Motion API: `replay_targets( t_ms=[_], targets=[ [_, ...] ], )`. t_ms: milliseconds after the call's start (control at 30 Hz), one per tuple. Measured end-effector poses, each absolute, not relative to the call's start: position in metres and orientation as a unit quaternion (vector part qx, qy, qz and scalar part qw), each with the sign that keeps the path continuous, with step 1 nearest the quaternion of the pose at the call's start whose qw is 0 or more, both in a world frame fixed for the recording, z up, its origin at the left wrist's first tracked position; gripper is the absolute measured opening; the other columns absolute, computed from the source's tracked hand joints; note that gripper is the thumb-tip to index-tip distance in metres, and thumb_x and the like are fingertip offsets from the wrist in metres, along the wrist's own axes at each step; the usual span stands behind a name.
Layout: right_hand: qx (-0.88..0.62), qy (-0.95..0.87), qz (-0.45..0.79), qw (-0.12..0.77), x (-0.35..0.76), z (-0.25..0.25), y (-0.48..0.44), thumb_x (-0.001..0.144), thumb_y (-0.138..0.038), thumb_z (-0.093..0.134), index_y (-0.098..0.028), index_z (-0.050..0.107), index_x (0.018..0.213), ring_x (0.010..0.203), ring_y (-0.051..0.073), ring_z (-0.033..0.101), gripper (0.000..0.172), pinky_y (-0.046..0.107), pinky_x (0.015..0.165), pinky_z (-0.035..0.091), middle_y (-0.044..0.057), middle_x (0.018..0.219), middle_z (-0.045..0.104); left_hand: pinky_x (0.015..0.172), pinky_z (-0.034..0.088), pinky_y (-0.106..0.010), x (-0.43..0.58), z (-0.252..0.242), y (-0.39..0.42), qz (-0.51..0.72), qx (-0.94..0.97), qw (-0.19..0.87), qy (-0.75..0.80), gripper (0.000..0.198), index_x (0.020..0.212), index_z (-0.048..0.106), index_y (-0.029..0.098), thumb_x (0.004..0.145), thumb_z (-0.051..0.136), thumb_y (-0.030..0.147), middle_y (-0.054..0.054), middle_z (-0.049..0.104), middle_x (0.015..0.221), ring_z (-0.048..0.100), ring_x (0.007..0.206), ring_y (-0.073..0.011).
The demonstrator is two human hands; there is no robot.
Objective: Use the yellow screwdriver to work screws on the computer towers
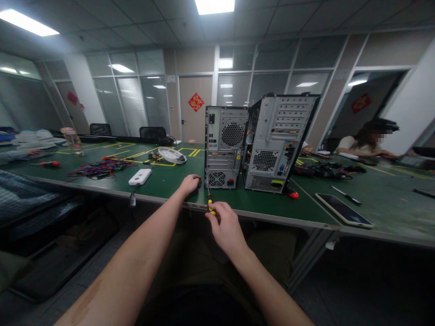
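Note:
My right hand [227, 226] pinches the yellow-and-black handle of a screwdriver [210, 202]. Its shaft points up at the lower left edge of a computer tower [222, 160], which stands upright with its rear panel toward me; whether the tip touches a screw is too small to tell. Beside the tower's left side, my left hand [190, 184] rests low at the table, holding nothing that I can see. Its fingers reach toward the case and are partly hidden. A second, larger computer tower [267, 149] stands just to the right, its left side open onto wiring.
On the green table [163, 181] lie a white power bank [140, 177], a tangle of coloured cables [100, 168], a white basket [172, 155] and a red screwdriver [50, 164]. To the right are a phone [343, 210], a pen-like tool [346, 195] and black cables [326, 170]. Co-workers sit at both sides.

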State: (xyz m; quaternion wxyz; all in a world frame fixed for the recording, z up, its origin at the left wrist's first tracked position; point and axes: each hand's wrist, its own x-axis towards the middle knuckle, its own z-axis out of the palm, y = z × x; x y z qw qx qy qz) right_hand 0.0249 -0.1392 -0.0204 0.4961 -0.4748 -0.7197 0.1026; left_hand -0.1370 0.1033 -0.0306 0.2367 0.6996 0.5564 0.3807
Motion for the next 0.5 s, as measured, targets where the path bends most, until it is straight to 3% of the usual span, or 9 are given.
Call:
replay_targets(
  t_ms=[500],
  targets=[
    [-0.479, -0.719, 0.103, 0.494, 0.024, -0.0223, -0.1389, 0.093, -0.014, 0.061, -0.018, 0.07, 0.109, 0.105, 0.023, 0.066, 0.019, 0.038, 0.098, 0.054, 0.01, 0.114, 0.067, 0.099, 0.049, -0.027, -0.1364, -0.0297, 0.1016, 0.383, 0.695, 0.237, 0.56, 0.039, 0.11, 0.08, 0.018, 0.084, 0.052, 0.015, -0.007, 0.08, 0.107, 0.071, 0.107, -0.0218]
  ],
)
